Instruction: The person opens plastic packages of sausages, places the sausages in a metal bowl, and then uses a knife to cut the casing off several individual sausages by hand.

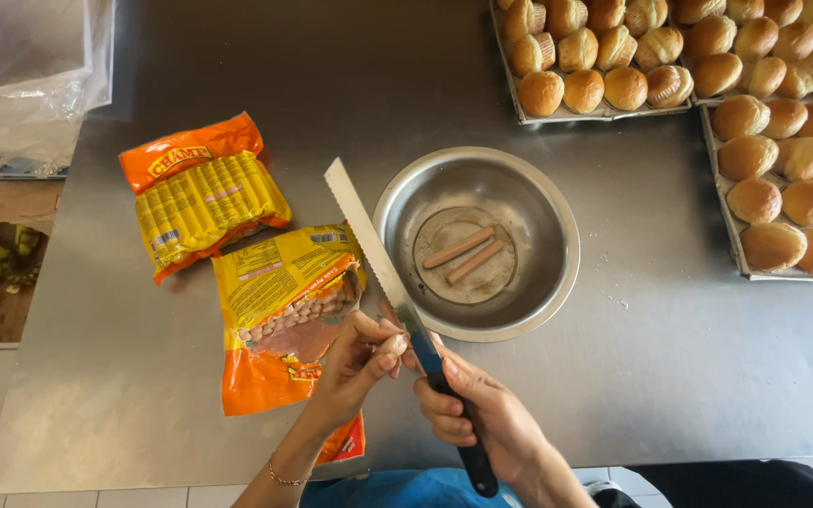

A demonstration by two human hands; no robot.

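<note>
The right hand [482, 414] is lying nearest the camera, its fingers curling tight around the dark handle of a long serrated knife [378, 254], whose blade is angling up and to the left across the steel table [661, 357]. Just beside it, the left hand [359, 362] is pinching something small between thumb and fingertips, right against the lower part of the blade; what it is pinching is too hidden to tell. Under that hand an opened yellow and orange sausage pack [279, 315] is lying flat, with pale sausage ends showing through its torn mouth. A second pack [201, 193], sealed and full, is resting just above and to the left of it. To the right of the blade a round steel bowl [538, 202] is holding two peeled sausages [468, 254], lying side by side on its bottom. At the far right two baking trays [722, 193] are carrying rows of golden buns [755, 199].
</note>
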